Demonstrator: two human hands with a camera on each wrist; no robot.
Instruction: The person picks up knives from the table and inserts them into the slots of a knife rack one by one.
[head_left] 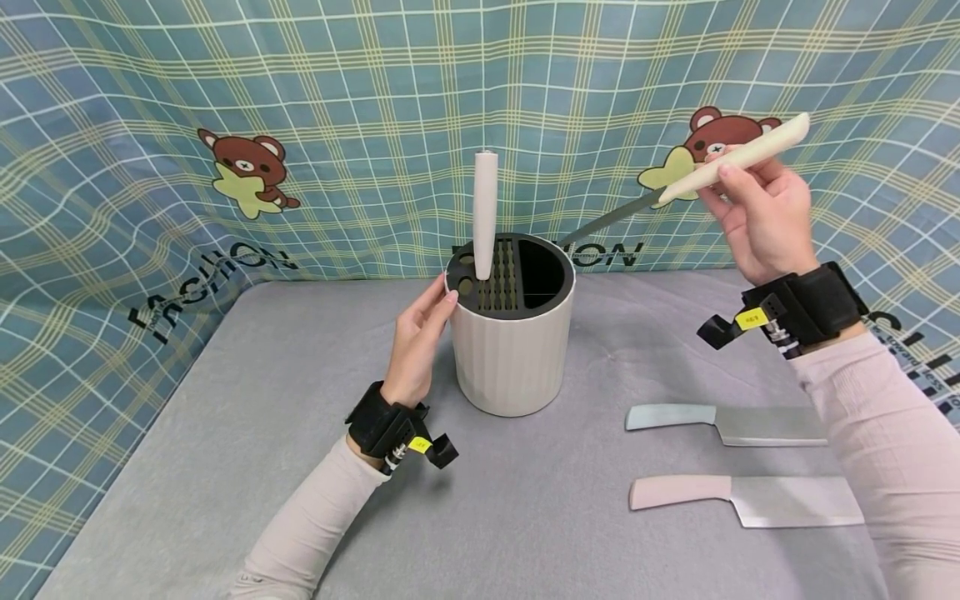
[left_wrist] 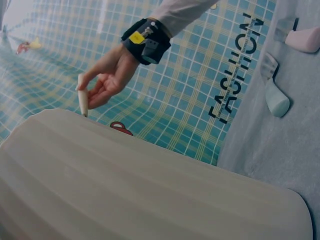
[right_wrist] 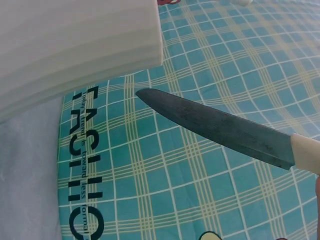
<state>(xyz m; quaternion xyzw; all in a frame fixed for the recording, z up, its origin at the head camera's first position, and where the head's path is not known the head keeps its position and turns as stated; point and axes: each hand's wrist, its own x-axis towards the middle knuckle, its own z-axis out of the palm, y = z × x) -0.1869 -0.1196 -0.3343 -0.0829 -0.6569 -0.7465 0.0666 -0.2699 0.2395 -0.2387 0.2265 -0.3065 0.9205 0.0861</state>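
Observation:
In the head view, a ribbed off-white knife holder (head_left: 510, 367) with a dark slotted top stands on the cloth. My left hand (head_left: 416, 342) touches its left side near the rim, fingers mostly straight. A pale handle (head_left: 486, 208) sticks upright out of the holder's slotted part; what lies below it is hidden. My right hand (head_left: 768, 212) pinches the cream handle of a kitchen knife (head_left: 735, 167), raised to the right of the holder. The dark blade (right_wrist: 215, 122) slants down toward the holder, its tip just apart from the wall in the right wrist view.
Two cleavers lie on the grey cloth at the right: one with a light blue handle (head_left: 671, 416), nearer me one with a pink handle (head_left: 678, 492). My right sleeve (head_left: 862, 442) partly covers their blade ends. A plaid curtain (head_left: 375, 125) hangs behind.

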